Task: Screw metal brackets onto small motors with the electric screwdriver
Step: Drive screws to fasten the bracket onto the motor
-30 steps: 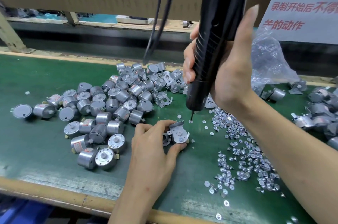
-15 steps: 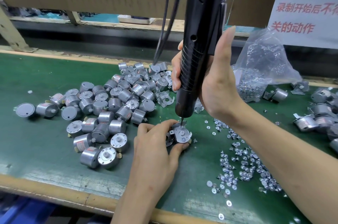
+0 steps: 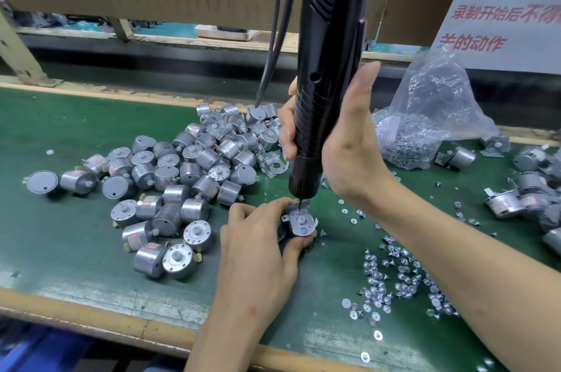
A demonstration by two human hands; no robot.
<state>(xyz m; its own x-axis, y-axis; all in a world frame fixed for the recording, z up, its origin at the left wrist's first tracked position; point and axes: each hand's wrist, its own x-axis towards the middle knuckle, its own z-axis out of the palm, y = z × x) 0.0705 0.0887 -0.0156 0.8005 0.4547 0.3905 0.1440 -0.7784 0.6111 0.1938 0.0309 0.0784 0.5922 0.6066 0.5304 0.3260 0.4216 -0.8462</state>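
Where round, smooth silver motors [image 3: 188,177] heap at left and flat-headed screws [image 3: 394,277] scatter at right on the worn green worktop [image 3: 76,250], my left hand [image 3: 258,253] pinches a bracket-topped motor [image 3: 299,221] near centre. My right hand [image 3: 349,144] wraps the upright black electric screwdriver [image 3: 328,68], bit on its top.

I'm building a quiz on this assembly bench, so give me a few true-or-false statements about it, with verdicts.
The right hand grips the black electric screwdriver upright. True.
Its bit hangs in the air. False: it meets the bracketed small silver motor that the left hand holds.
The clear plastic bag sits right of the screwdriver. True.
The pile of bare silver motors lies right of the left hand. False: the pile lies left of it.
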